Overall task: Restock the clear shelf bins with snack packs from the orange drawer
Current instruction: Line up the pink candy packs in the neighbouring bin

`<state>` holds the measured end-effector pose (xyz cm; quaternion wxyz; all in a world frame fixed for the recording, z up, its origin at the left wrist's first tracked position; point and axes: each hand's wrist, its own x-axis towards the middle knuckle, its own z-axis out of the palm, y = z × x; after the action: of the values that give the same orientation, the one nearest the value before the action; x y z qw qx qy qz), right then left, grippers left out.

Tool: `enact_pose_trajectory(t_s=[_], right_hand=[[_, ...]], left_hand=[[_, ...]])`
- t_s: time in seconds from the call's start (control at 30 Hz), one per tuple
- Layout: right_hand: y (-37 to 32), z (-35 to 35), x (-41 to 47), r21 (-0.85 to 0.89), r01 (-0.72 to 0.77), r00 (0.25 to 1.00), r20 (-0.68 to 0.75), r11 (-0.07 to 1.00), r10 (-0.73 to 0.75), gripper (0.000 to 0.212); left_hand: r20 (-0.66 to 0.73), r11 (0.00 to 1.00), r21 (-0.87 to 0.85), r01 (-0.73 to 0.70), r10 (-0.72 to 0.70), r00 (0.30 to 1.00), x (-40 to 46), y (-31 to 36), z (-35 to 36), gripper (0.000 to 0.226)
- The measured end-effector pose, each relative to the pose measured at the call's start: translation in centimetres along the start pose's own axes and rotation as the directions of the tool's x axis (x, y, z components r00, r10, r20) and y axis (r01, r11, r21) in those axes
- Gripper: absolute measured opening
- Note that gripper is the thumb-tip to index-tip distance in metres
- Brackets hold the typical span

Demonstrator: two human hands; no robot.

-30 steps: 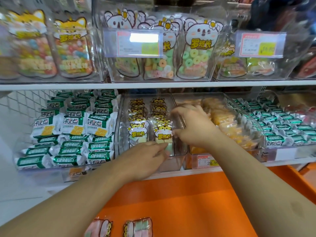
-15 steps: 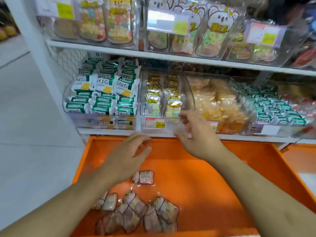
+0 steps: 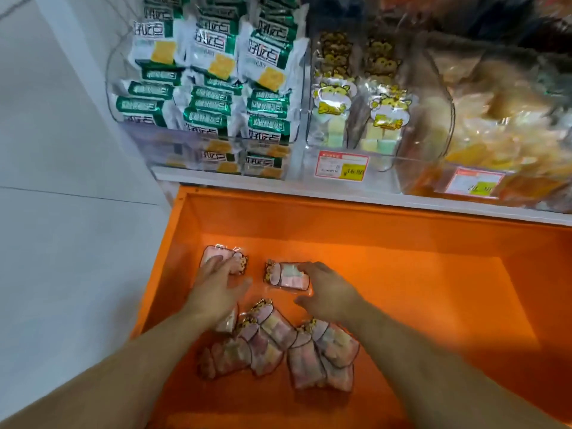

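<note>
Below, left hand [image 3: 216,281] and right hand [image 3: 328,294], grips released, over crosswise snack packs [image 3: 288,275], cartoon heads inward.

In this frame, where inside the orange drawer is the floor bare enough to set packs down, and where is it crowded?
Bare: the orange drawer's floor right of the right hand, out to its right wall, and the strip under the back wall. Crowded: the pile of snack packs between the forearms.

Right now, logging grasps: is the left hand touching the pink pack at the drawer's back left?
Touching. The head view shows the left hand's straight fingers lying on the pink pack, overlapping it with no gap.
</note>
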<state>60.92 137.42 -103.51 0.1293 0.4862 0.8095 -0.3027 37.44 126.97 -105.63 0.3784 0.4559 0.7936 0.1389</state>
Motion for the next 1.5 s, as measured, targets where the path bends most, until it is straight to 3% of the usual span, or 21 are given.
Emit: enact_pose_trajectory(t_s=[0.1, 0.27, 0.37, 0.47, 0.67, 0.8, 0.93, 1.0, 1.07, 1.2, 1.33, 1.5], right_hand=[[1.0, 3.1, 4.4, -0.016, -0.013, 0.999, 0.051, 1.000, 0.013, 0.086], [2.6, 6.7, 8.6, -0.100, -0.034, 0.997, 0.062, 0.994, 0.041, 0.099], [3.4, 8.3, 9.3, -0.127, -0.016, 1.000, -0.002, 0.992, 0.016, 0.091], [3.6, 8.9, 9.1, -0.158, -0.033, 0.995, -0.096, 0.987, 0.017, 0.076], [2.9, 7.0, 7.9, -0.142, -0.065, 0.997, -0.051, 0.988, 0.059, 0.058], [1.7, 5.1, 6.4, -0.103, -0.125, 0.992, 0.006, 0.987, 0.126, 0.043], [0.9, 2.4, 3.6, 0.207, -0.183, 0.983, 0.050, 0.961, 0.176, 0.016], [0.6, 0.4, 2.0, 0.391, -0.197, 0.979, 0.039, 0.899, 0.198, 0.017], [0.4, -1.9, 0.5, 0.528, -0.187, 0.979, 0.032, 0.828, 0.200, 0.020], [-0.5, -7.7, -3.8, 0.741, -0.123, 0.986, 0.016, 0.660, 0.166, 0.033], [-1.9, -13.1, -9.0, 0.817, -0.029, 0.993, -0.040, 0.575, 0.108, 0.037], [-5.2, -17.2, -14.8, 0.832, 0.143, 0.989, -0.138, 0.536, -0.050, 0.048]], left_hand=[[-0.015, 0.997, 0.004, 0.071, -0.071, 0.997, 4.3, -1.1, 1.0, 0.078], [-0.004, 0.980, 0.158, 0.118, -0.119, 0.993, 9.7, -3.0, 2.4, 0.099], [0.019, 0.924, 0.367, 0.102, -0.117, 0.993, 11.4, -3.7, 3.8, 0.112], [-0.033, 0.885, 0.461, 0.060, -0.051, 0.998, 11.1, -3.4, 4.2, 0.102], [0.060, 0.897, 0.443, -0.010, -0.019, 0.998, 9.5, -1.8, 3.1, 0.080], [0.138, 0.975, 0.219, 0.029, -0.061, 0.989, 7.8, -0.1, 2.4, 0.064], [0.125, 0.991, -0.039, 0.126, -0.120, 0.985, 6.7, 2.4, 0.2, 0.022], [0.155, 0.979, -0.153, 0.136, -0.112, 0.981, 5.5, 4.6, -1.4, 0.013], [0.179, 0.948, -0.288, 0.135, -0.085, 0.980, 4.1, 6.6, -3.1, 0.016], [0.258, 0.795, -0.578, 0.182, -0.034, 0.966, 0.2, 10.3, -7.2, 0.025], [0.209, 0.778, -0.627, 0.052, 0.104, 0.972, -4.9, 13.2, -11.5, 0.029], [0.049, 0.762, -0.642, -0.085, 0.152, 0.987, -9.9, 15.0, -16.2, 0.038]])
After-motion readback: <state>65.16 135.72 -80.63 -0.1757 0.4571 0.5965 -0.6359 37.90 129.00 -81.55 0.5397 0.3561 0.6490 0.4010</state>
